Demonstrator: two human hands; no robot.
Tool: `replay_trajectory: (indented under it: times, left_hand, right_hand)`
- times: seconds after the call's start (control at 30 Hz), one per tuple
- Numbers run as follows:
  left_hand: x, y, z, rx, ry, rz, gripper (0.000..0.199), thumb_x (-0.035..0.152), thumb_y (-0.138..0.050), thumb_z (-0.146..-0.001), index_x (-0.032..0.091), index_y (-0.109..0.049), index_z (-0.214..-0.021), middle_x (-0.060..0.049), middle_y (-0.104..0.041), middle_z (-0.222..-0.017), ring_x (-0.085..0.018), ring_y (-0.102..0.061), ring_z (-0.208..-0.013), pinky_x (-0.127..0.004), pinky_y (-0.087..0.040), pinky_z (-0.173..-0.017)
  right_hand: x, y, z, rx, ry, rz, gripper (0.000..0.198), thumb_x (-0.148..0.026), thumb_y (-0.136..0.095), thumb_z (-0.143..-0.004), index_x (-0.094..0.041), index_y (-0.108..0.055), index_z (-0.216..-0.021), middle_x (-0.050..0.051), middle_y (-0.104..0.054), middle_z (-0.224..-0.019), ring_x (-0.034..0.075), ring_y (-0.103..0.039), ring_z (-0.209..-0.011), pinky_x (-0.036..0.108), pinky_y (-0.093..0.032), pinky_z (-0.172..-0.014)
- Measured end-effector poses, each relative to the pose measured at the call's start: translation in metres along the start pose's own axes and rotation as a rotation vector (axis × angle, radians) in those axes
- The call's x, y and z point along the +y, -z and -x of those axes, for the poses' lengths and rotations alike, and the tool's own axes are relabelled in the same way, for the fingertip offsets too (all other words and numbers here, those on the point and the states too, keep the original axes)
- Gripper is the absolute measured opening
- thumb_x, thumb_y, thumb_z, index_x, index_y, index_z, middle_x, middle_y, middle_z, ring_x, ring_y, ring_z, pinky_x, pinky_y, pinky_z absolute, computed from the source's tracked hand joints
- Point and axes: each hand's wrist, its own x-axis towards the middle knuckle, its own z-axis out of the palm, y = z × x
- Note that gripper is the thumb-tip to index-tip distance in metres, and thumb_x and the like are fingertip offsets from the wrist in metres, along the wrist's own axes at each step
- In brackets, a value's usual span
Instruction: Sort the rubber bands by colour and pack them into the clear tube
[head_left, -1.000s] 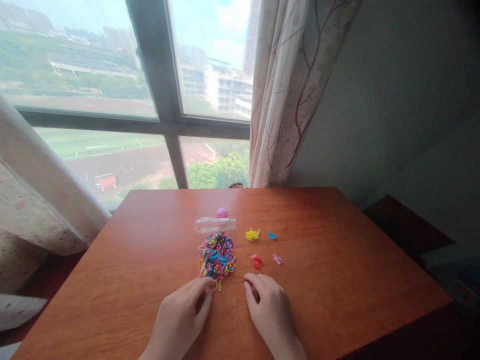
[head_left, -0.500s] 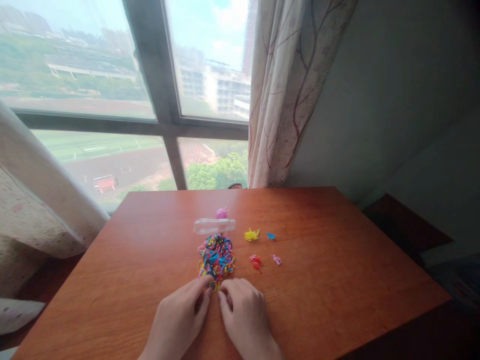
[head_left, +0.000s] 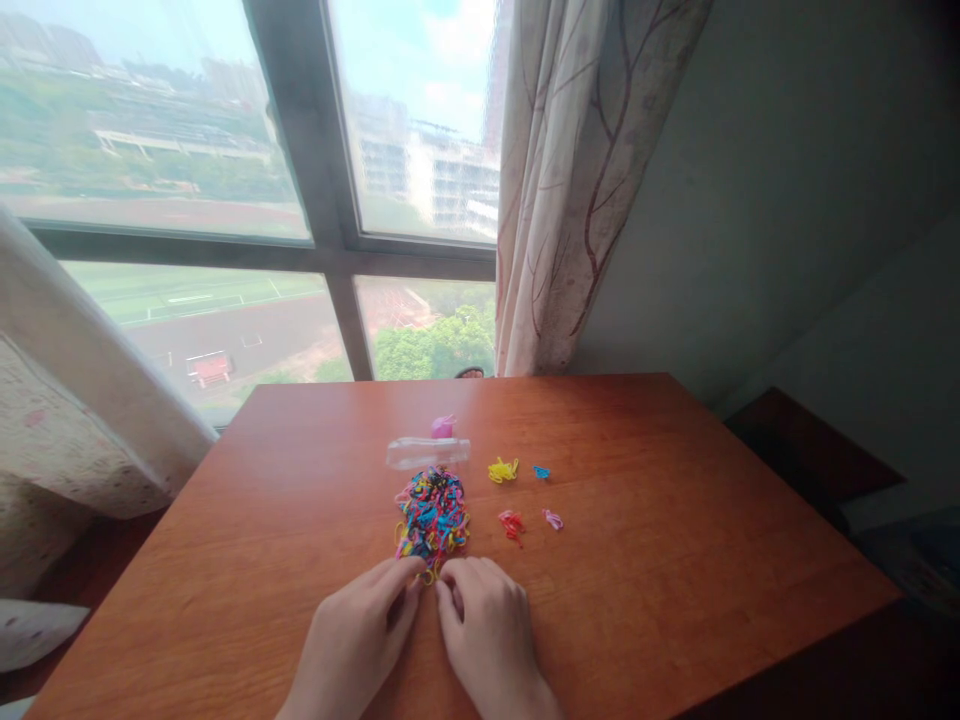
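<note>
A heap of small multicoloured rubber bands (head_left: pixel 433 512) lies on the wooden table in front of me. At its near edge my left hand (head_left: pixel 367 625) has thumb and index finger closed together. My right hand (head_left: pixel 487 625) is right beside it, its fingers curled and the thumb pressed in. A few yellow bands (head_left: pixel 429 577) show between the two sets of fingertips. Whatever either pinch holds is too small or hidden to make out. To the right lie small sorted clusters: yellow bands (head_left: pixel 503 469), blue bands (head_left: pixel 541 472), red bands (head_left: pixel 511 526) and pale pink bands (head_left: pixel 553 519).
Behind the heap, a clear plastic container (head_left: pixel 427 453) lies on its side, with a pink-purple object (head_left: pixel 443 427) just beyond it. The brown table (head_left: pixel 660 560) reaches back to a window (head_left: pixel 330 250) with a curtain (head_left: pixel 555 200) at its right.
My left index fingertip has drawn back slightly from the heap's near edge. The right hand and the sorted clusters look unchanged.
</note>
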Motion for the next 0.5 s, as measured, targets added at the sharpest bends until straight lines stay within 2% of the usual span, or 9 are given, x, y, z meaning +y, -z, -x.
replay_trajectory:
  times: [0.2, 0.33, 0.5]
  left_hand:
    - [-0.002, 0.002, 0.002, -0.016, 0.045, 0.091, 0.018, 0.022, -0.051, -0.087, 0.026, -0.068, -0.091, 0.003, -0.075, -0.078, -0.012, -0.067, -0.057, -0.018, -0.051, -0.056]
    - [-0.003, 0.001, 0.003, -0.012, 0.074, 0.154, 0.016, 0.023, -0.053, -0.088, 0.025, -0.068, -0.089, 0.003, -0.073, -0.075, -0.011, -0.066, -0.059, -0.017, -0.05, -0.059]
    - [-0.004, 0.0, 0.004, -0.005, 0.074, 0.201, 0.014, 0.023, -0.053, -0.088, 0.025, -0.067, -0.087, 0.005, -0.071, -0.073, -0.01, -0.065, -0.057, -0.016, -0.048, -0.057]
  right_hand:
    - [0.005, 0.002, 0.002, 0.004, -0.019, -0.063, 0.017, -0.008, -0.059, -0.082, -0.023, -0.059, -0.076, -0.002, -0.065, -0.072, 0.016, -0.06, -0.068, 0.026, -0.033, -0.062]
    - [0.011, 0.006, 0.004, 0.035, -0.021, -0.11, 0.016, -0.009, -0.056, -0.084, -0.023, -0.06, -0.077, -0.002, -0.065, -0.071, 0.015, -0.059, -0.066, 0.025, -0.034, -0.062]
    - [0.034, 0.022, -0.007, 0.08, -0.051, -0.092, 0.016, -0.013, -0.054, -0.087, -0.022, -0.063, -0.077, -0.002, -0.064, -0.068, 0.014, -0.058, -0.063, 0.024, -0.035, -0.062]
